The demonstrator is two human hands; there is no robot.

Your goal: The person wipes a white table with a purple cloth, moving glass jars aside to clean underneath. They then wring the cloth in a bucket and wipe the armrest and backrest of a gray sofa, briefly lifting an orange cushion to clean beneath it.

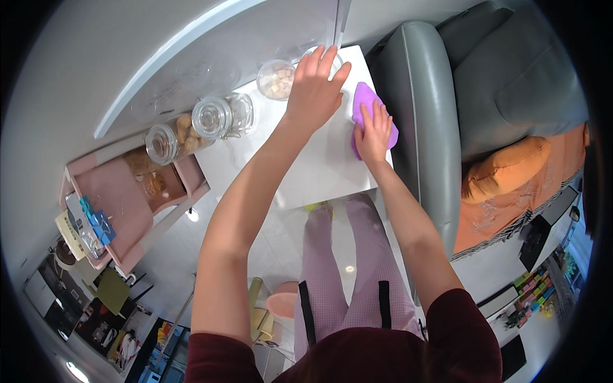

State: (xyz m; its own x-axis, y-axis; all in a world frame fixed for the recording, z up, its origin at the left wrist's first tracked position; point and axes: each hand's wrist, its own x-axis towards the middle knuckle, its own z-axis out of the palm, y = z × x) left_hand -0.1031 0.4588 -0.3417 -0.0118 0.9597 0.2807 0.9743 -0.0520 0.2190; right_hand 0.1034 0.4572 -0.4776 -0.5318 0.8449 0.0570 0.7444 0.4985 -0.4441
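My right hand (375, 136) lies on a purple cloth (362, 95), pressing it against the right edge of a white tabletop (316, 167). Fingers spread, my left hand (316, 91) reaches across the back of the table. Partly hidden behind its fingertips is a clear round container (338, 64). Just left of that hand stands a clear jar (276, 80) with small pale cubes inside. Further left are a clip-top glass jar (220, 117) and another glass jar (177, 139) with brown round pieces in it.
A grey leather sofa (431, 119) borders the table's right side, bearing an orange cushion (507, 167). On the left stands a pink cart (115, 191) holding bags and blue clips (100, 225). A wall panel (201, 72) rises behind the table. A pink basin (282, 299) is on the floor.
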